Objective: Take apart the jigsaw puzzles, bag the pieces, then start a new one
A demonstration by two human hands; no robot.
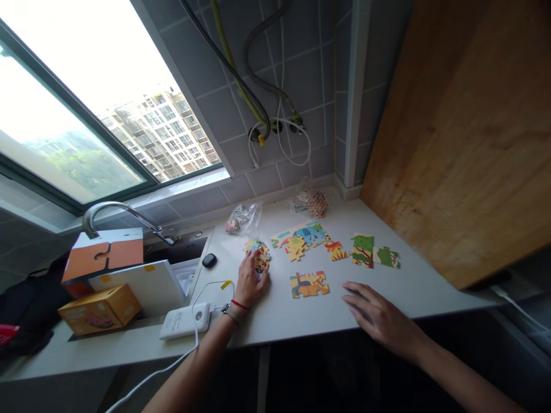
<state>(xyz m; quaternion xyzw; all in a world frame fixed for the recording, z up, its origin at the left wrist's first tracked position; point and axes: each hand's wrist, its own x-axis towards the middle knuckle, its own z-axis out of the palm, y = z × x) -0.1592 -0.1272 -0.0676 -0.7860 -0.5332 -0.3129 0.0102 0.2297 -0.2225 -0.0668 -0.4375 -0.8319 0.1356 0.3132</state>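
Observation:
My left hand rests on the white countertop with its fingers over a small pile of loose puzzle pieces. My right hand lies flat on the counter with fingers stretched out, holding nothing. Between the hands sits a joined yellow-and-orange puzzle section. Farther back lie a blue-and-yellow assembled section, a small orange piece and a green tree section.
Two clear bags of pieces lie by the tiled wall. A white power bank with cable, a small black object, boxes and a faucet stand left. A wooden board leans at right.

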